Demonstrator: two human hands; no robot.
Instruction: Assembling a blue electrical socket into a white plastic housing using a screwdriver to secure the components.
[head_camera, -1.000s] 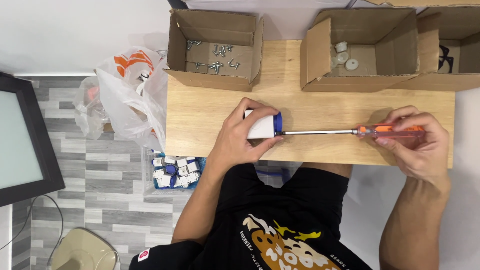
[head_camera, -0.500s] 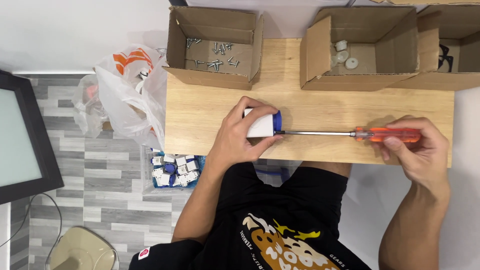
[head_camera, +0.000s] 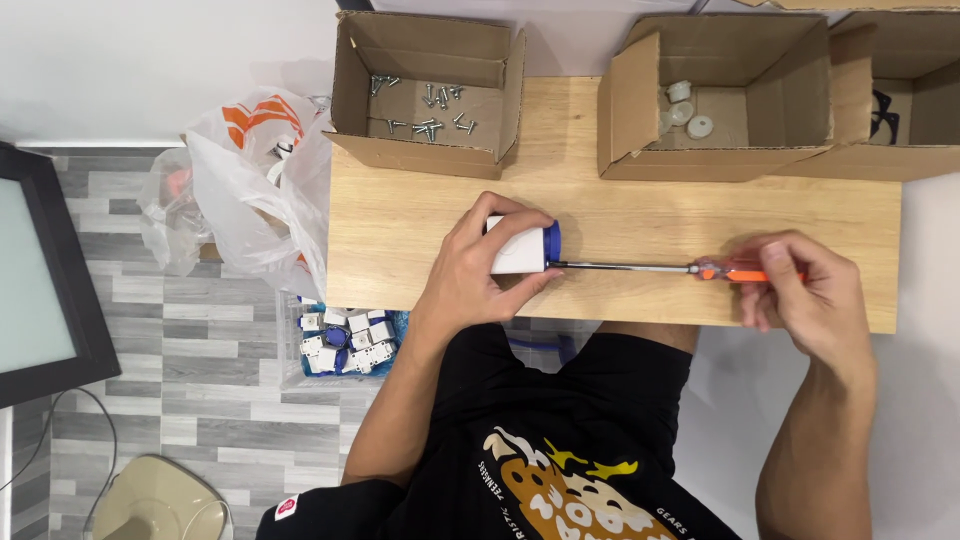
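Right hand (head_camera: 805, 290) has rolled over the screwdriver (head_camera: 650, 268) handle, fingers clenched round it; left hand (head_camera: 480, 270) grasps the white-blue part (head_camera: 525, 247) against the table (head_camera: 640, 215); tip may slip if the part turns.

Under left hand (head_camera: 480, 270): glossy white-and-blue plastic part (head_camera: 525, 247). In right hand (head_camera: 805, 295): screwdriver (head_camera: 650, 267), shiny metal shaft, translucent orange plastic handle. Beneath both: matt wood-grain tabletop (head_camera: 620, 215).
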